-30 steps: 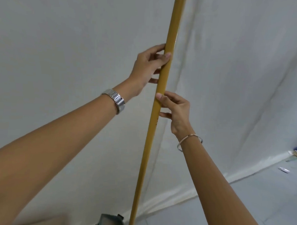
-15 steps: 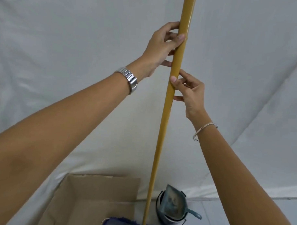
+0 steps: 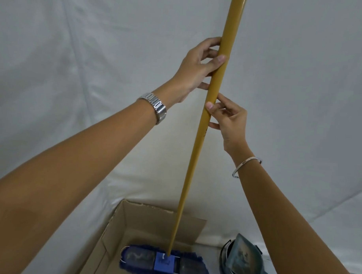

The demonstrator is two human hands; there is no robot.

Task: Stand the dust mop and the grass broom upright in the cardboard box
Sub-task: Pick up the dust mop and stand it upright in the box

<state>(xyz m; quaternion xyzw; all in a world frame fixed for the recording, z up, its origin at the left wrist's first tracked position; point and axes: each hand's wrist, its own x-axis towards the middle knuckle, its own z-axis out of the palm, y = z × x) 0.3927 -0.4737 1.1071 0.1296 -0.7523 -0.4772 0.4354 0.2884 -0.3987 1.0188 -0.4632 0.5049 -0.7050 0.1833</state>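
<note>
The dust mop has a long yellow handle that runs from the top edge down to a blue fringed head. The head sits low over the open cardboard box, partly across its right side. My left hand grips the handle high up, thumb over the front. Just below it, my right hand holds the handle with thumb and fingertips. The handle leans slightly to the right at the top. No grass broom is in view.
A grey-blue dustpan stands on the floor right of the box, close to the mop head. A white cloth backdrop hangs behind the box and spreads onto the floor.
The view has tilted down, bringing the box, mop head and dustpan into sight. Both hands stay on the handle, and the mop head now sits lower, over the box.
</note>
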